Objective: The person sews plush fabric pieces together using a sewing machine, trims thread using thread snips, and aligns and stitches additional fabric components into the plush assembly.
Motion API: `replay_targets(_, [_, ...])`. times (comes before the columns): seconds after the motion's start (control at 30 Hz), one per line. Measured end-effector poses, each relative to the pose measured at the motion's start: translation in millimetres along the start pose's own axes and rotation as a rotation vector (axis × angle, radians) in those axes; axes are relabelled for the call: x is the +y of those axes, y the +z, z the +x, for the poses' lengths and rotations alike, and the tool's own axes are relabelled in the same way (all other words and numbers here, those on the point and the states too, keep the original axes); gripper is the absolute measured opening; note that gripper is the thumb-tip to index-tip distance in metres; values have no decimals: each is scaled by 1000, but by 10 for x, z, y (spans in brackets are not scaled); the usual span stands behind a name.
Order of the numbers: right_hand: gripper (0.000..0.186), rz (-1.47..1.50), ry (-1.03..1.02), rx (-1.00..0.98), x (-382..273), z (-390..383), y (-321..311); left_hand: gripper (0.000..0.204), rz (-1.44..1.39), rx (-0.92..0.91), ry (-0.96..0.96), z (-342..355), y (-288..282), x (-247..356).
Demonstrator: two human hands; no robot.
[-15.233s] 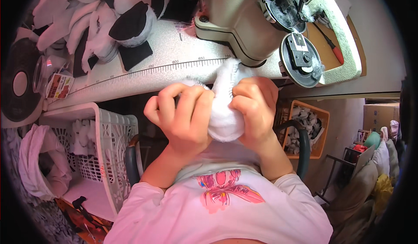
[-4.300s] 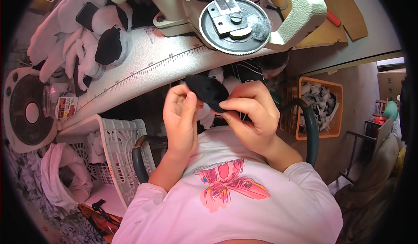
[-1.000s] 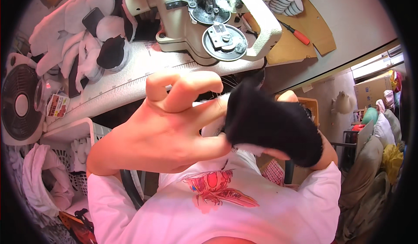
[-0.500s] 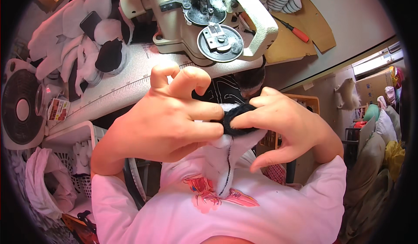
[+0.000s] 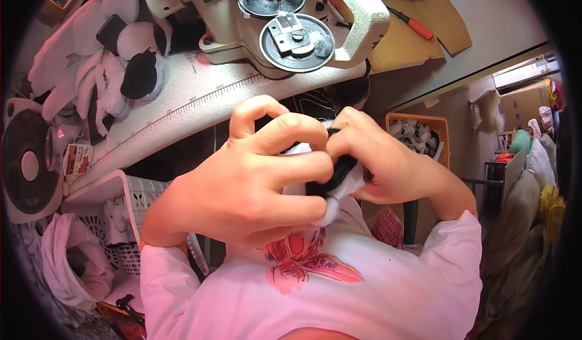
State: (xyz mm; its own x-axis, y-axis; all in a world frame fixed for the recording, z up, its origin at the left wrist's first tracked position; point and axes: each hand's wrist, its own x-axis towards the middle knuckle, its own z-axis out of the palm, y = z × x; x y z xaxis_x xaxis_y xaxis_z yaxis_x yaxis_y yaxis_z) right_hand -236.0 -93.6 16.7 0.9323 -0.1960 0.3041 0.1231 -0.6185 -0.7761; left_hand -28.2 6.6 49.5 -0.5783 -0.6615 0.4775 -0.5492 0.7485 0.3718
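Observation:
In front of my chest, both hands grip a small white plush fabric piece with black lining (image 5: 344,171). My left hand (image 5: 254,179) pinches its left side; the fingers are bent, and the thumb is hidden. On the other side, my right hand (image 5: 391,158) has its fingers curled closed around the upper right edge. The piece is bunched between the hands, so much of its shape is covered. Beyond my hands stands a cream sewing machine (image 5: 364,22) with two round metal discs, the nearer disc (image 5: 324,52) dusted with lint.
White and black plush pieces (image 5: 66,61) pile up on the table's left. A white basket (image 5: 130,188) stands below, near a black round fan-like object (image 5: 29,164). At right are an orange crate (image 5: 445,152) of fabric bits and a red-handled screwdriver (image 5: 418,28) on cardboard.
The fabric piece, which hung down with a dark seam showing, is now bunched up between my hands. My right hand's fingers have curled closed on it, and my left hand has shifted right.

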Motion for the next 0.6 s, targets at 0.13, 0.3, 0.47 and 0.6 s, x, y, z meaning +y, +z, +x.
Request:
replay_targets(0.13, [35, -123, -144, -16, -40, -39, -17, 17, -186, 46, 83, 16, -23, -69])
replay_targets(0.3, [19, -157, -144, -88, -130, -47, -65, 14, -321, 74, 46, -43, 41, -148])
replay_targets(0.47, [20, -261, -39, -126, -211, -25, -132, 16, -183, 17, 79, -5, 33, -170])
replay_targets(0.6, [27, -213, 3, -45, -179, -18, -203, 21, -217, 44, -33, -28, -49, -167])
